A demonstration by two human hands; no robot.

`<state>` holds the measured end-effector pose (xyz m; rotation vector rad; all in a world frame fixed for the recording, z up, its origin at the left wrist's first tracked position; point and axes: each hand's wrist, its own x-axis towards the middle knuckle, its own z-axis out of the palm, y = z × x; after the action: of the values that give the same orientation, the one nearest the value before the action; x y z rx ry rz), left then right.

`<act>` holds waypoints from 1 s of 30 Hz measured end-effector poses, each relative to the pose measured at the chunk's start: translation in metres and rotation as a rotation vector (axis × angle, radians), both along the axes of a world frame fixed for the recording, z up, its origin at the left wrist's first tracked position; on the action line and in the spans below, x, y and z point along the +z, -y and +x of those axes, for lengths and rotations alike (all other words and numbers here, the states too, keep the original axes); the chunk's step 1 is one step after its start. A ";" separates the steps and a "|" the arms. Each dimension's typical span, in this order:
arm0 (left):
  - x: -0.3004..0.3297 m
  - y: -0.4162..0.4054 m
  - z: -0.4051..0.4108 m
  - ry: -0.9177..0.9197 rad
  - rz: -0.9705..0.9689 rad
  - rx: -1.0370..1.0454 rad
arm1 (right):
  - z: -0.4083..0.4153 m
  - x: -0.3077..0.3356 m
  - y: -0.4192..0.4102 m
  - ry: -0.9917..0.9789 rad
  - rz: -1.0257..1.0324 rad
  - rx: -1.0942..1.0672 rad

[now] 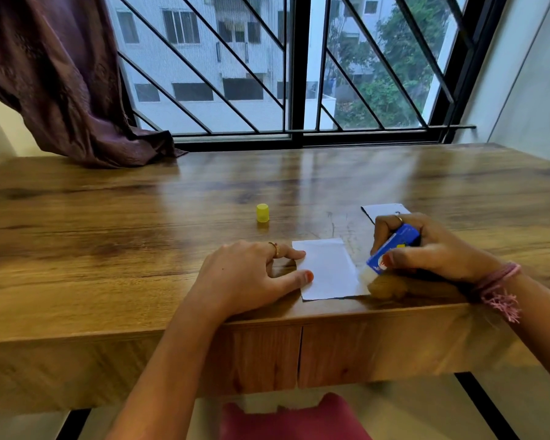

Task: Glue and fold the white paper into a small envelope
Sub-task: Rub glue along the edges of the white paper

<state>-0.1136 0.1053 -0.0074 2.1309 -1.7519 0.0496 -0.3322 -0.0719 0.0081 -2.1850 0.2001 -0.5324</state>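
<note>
A small white paper [329, 269] lies flat near the front edge of the wooden table [140, 249]. My left hand [251, 274] rests beside it, with the thumb tip and a straight finger pressing its left edge. My right hand [426, 246] grips a blue glue stick [392, 247], tilted down to the left, its white tip touching the paper's right edge. The stick's yellow cap [262, 213] stands upright on the table, apart from both hands.
Another white paper piece [383, 210] lies just behind my right hand. A purple curtain [77, 90] drapes onto the table's far left corner. A barred window runs along the back. A red seat [292, 420] shows below the table edge.
</note>
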 end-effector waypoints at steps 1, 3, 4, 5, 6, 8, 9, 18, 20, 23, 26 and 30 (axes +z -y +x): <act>0.000 0.000 0.000 0.001 0.003 -0.002 | 0.001 0.000 0.002 0.061 0.080 -0.045; 0.000 0.000 0.000 0.004 0.006 -0.004 | 0.004 -0.002 0.007 0.183 0.220 -0.182; 0.000 0.000 0.000 0.006 0.007 -0.004 | 0.005 -0.003 0.010 0.211 0.240 -0.256; 0.000 0.000 0.000 0.008 0.008 -0.004 | 0.007 -0.003 0.011 0.212 0.233 -0.310; 0.000 0.000 0.000 0.010 0.008 -0.003 | 0.008 -0.004 0.012 0.196 0.215 -0.335; 0.000 0.000 0.000 0.009 0.006 0.001 | 0.009 -0.007 0.013 0.137 0.182 -0.321; 0.000 0.000 0.000 0.008 0.006 0.004 | 0.010 -0.007 0.012 0.109 0.167 -0.306; -0.001 0.001 0.001 0.002 0.001 -0.001 | 0.014 -0.005 0.009 -0.004 0.079 -0.290; -0.002 0.001 0.002 0.008 0.001 0.000 | 0.015 -0.004 0.007 -0.010 0.047 -0.300; -0.003 0.001 0.003 0.001 -0.001 -0.001 | 0.014 -0.002 0.004 -0.023 0.021 -0.295; -0.004 0.001 0.003 0.003 -0.004 0.002 | 0.016 -0.001 0.004 -0.021 0.028 -0.324; -0.003 0.001 0.002 0.010 -0.004 0.008 | 0.015 0.000 0.002 -0.044 0.009 -0.323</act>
<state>-0.1114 0.1039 -0.0108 2.1387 -1.7468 0.0655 -0.3177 -0.0737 0.0080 -2.1687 0.5844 -0.6597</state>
